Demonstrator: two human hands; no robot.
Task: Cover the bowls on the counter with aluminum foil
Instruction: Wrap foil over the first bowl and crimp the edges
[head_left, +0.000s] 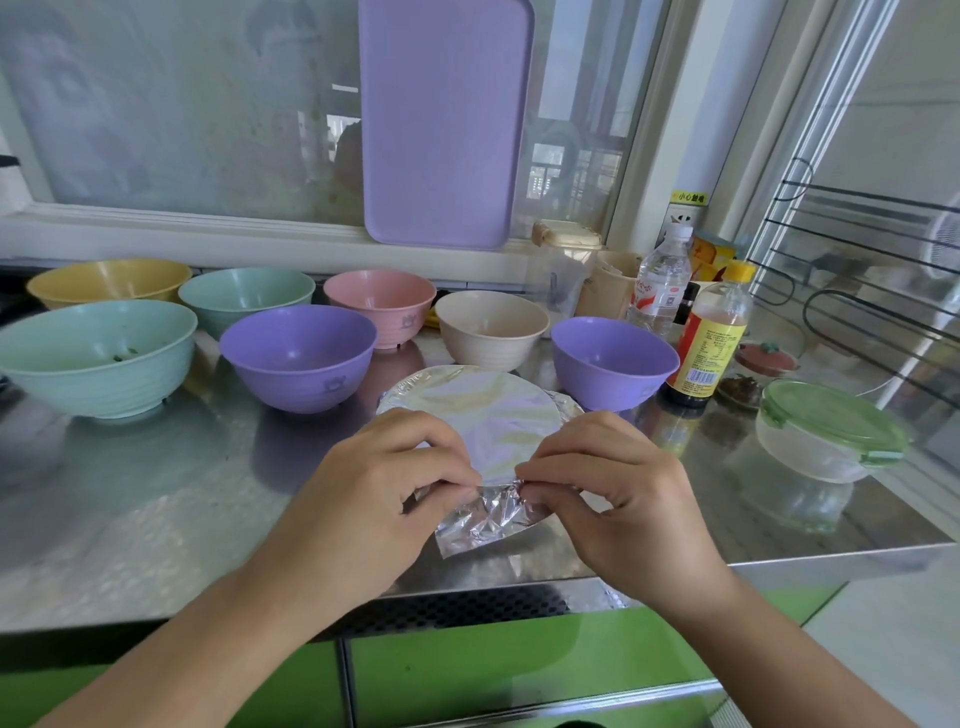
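A bowl wrapped in aluminum foil (483, 410) stands near the front of the steel counter (156, 493). My left hand (379, 483) and my right hand (618, 493) both pinch the crumpled foil flap (488, 519) at the bowl's near edge, fingertips almost meeting. Behind stand several uncovered bowls: a large mint one (98, 358), a yellow one (109, 283), a smaller mint one (247, 296), a purple one (298, 356), a pink one (382, 306), a beige one (491, 327) and a second purple one (613, 361).
At the right stand a sauce bottle (709, 338), a water bottle (660, 280) and a clear container with a green lid (826, 431). A purple tray (441, 119) leans against the window. A wire rack (872, 270) lines the right side. The counter's front edge is just below my hands.
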